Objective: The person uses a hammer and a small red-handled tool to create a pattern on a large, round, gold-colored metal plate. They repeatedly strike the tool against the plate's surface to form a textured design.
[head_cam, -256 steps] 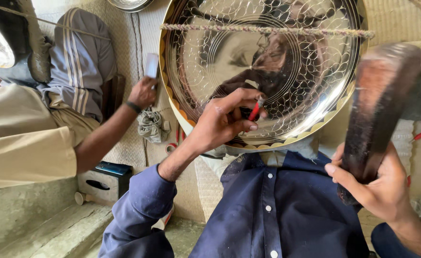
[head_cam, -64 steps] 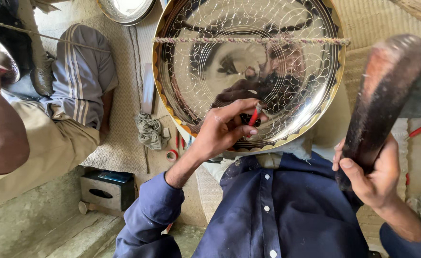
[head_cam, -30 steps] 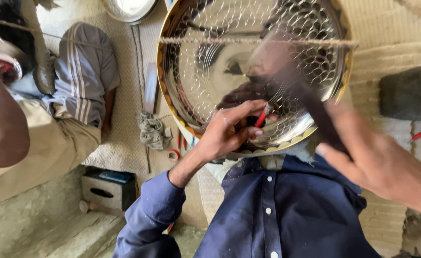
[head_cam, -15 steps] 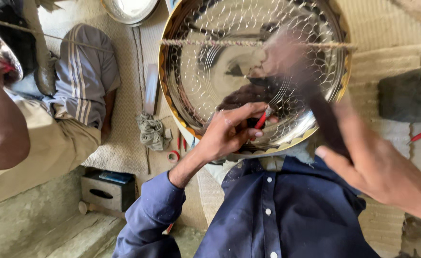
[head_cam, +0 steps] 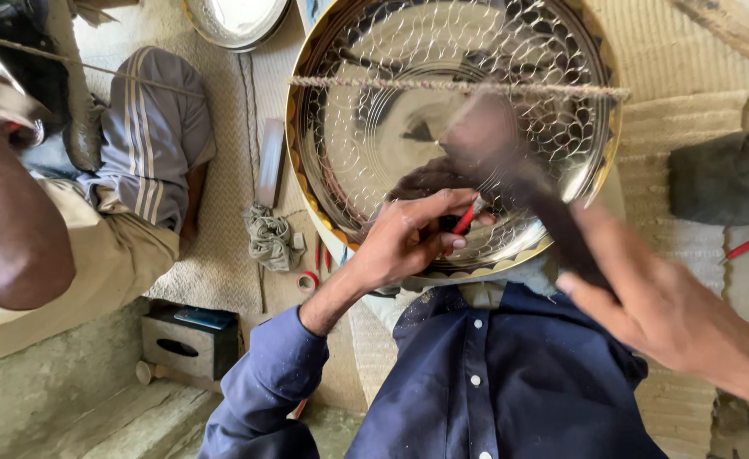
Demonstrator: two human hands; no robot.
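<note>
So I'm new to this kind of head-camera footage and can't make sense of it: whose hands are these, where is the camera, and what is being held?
There is one view, from a camera worn on a person's head, looking down over their dark blue shirt at their own two hands. In front of them is a large shiny round metal tray with a scalloped pattern cut into it; a twisted cord runs across its face. The left hand pinches a small red-handled tool against the tray. The right hand grips a dark wooden mallet, blurred by motion, above that tool. On the woven mat lie a crumpled rag and a small roll of tape. At the left sits another person, only partly in view.
</note>
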